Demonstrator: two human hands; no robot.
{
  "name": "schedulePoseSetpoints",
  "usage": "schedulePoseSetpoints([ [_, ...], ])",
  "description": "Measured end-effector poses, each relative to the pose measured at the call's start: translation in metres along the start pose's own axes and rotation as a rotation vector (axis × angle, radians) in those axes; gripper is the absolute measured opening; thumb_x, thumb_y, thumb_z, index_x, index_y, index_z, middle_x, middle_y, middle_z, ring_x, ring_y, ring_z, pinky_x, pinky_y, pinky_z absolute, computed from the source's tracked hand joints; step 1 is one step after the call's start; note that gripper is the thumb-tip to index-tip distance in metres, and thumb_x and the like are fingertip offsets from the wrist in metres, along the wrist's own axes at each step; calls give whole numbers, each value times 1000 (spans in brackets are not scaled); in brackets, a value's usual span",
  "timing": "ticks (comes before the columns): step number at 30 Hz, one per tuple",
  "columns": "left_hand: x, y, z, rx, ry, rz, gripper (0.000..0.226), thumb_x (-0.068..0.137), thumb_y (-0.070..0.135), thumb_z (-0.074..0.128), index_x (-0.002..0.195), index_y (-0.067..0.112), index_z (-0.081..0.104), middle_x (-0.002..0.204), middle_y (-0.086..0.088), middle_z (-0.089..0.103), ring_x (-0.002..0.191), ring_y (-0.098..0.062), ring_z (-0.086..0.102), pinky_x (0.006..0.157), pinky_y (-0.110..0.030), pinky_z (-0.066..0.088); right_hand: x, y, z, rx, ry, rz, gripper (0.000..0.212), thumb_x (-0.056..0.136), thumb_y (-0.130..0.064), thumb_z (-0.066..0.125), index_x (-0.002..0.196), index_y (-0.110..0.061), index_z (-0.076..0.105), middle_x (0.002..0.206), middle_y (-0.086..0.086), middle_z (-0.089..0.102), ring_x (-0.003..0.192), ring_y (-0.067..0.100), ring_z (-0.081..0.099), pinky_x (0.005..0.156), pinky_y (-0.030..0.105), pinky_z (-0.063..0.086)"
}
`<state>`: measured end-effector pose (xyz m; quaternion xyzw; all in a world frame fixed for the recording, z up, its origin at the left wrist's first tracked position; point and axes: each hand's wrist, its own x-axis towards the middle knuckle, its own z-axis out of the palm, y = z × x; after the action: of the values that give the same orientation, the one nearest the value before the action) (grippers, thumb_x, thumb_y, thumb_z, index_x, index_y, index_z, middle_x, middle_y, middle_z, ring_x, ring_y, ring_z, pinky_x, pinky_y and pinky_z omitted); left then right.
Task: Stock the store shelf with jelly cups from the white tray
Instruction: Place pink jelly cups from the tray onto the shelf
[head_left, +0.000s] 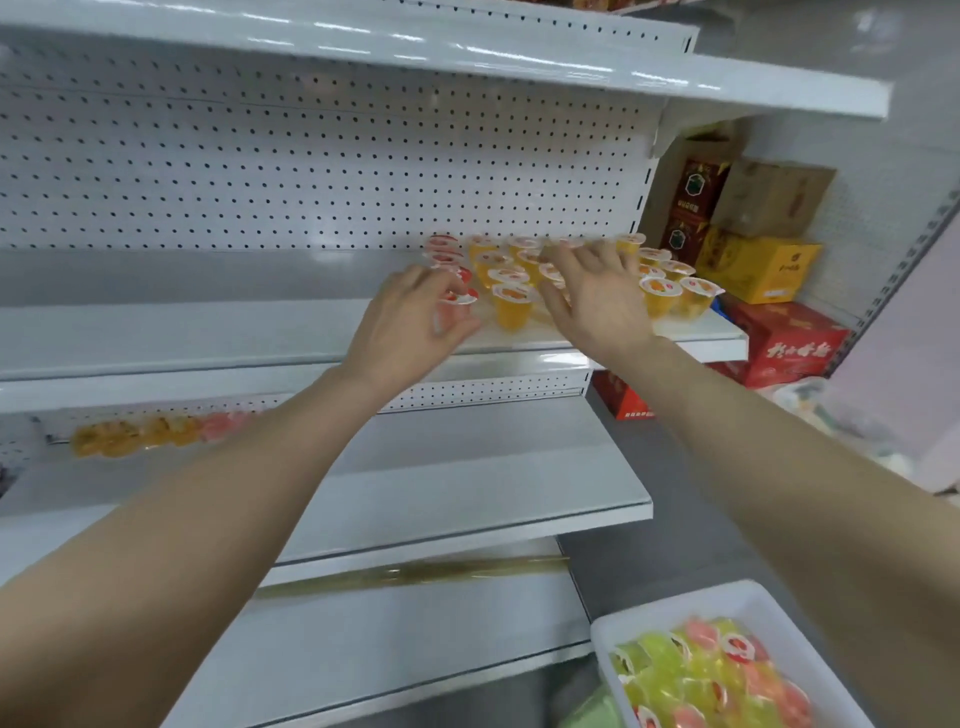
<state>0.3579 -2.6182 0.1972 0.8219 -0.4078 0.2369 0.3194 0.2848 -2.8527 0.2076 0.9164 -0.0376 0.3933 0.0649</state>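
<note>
Head: round jelly cups (511, 306), pegboard-backed shelf (208, 332).

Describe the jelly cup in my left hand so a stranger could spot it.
On the white shelf, jelly cups stand in rows near its right end. The leftmost row is red; it is the front cup there, the only one the left hand pinches.

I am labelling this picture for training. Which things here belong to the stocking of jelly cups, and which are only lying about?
Belonging to the job:
- left hand, holding a red jelly cup
- right hand, spread over the orange jelly cups
- shelf
- white tray, with more cups inside

Only lying about:
- yellow box
- red box
- brown box
</note>
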Motion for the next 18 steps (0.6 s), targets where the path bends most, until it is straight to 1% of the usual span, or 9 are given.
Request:
schedulePoseSetpoints([
  [2,-20,16,6,-35,-27,37,32,85,42,68,111,24,63,111,3,61,101,-21,56,83,-30,40,-35,4,-14,-1,-17,37,36,94,-37,45,122,-19,59,109,4,69,112,33,53,91,46,35],
  [5,-50,41,25,-77,-71,71,30,87,41,66,111,24,62,111,5,60,100,-18,54,80,-23,34,-94,13,-29,-18,-58,98,37,92,-36,48,123,-19,60,108,3,69,110,33,55,91,47,37],
  [8,-80,69,57,-134,-157,87,30,87,39,67,112,23,62,110,2,59,99,-18,55,82,-24,37,-159,28,-40,-64,-98,154,34,90,-35,51,119,-20,61,104,2,68,102,32,56,86,45,39],
  [11,-112,94,95,-196,-272,101,30,87,40,67,112,24,61,109,2,58,99,-18,54,84,-27,38,-225,48,-47,-100,-158,189,33,89,-33,49,117,-18,58,102,7,66,95,34,55,79,45,39],
  [13,-132,110,122,-215,-342,126,31,87,40,67,113,24,61,110,2,58,99,-18,54,83,-27,38,-267,63,-50,-120,-194,231,33,88,-33,48,115,-17,57,100,7,65,94,35,56,77,45,39],
  [16,-161,133,168,-231,-446,134,31,86,39,68,113,25,62,110,3,59,97,-19,54,79,-24,36,-329,88,-48,-131,-269,318,31,89,-29,54,117,-16,60,101,6,67,98,35,57,86,49,40],
  [18,-178,147,202,-238,-516,130,31,85,38,70,112,25,63,110,3,59,96,-19,54,78,-24,36,-368,106,-45,-119,-314,356,32,91,-27,56,121,-17,59,105,5,67,100,34,56,88,49,42],
])
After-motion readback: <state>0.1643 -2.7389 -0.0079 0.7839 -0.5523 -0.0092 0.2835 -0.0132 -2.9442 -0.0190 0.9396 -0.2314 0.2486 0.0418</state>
